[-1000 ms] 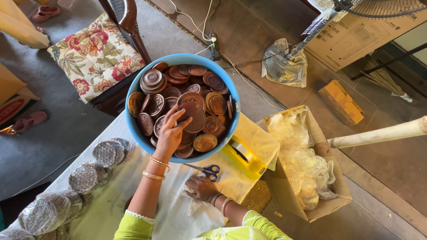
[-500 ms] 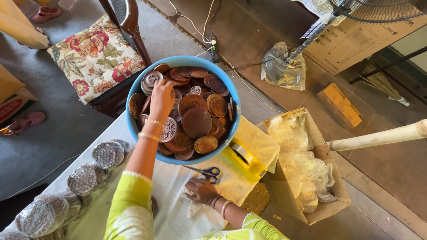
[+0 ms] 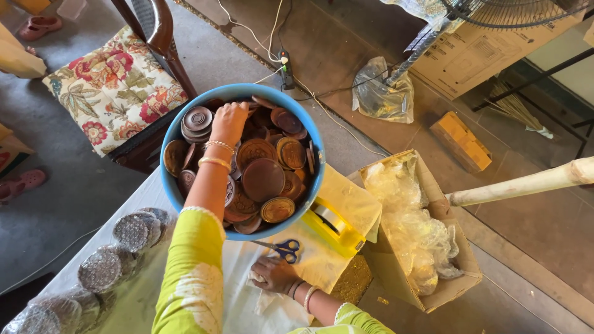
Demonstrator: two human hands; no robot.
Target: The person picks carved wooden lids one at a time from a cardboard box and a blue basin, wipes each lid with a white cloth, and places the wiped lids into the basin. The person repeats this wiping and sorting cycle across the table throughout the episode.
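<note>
Left hand reaches into the blue tub, fingers curled down onto the brown round discs at its far side. Right hand rests loosely closed on white cloth, just beside blue-handled scissors. Tub lies ahead of both hands; left is nearer. Wrapped discs lie left.

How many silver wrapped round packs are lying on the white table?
5 at least: silver packs at and, in a row along the white table's left edge; overlaps may hide more.
</note>
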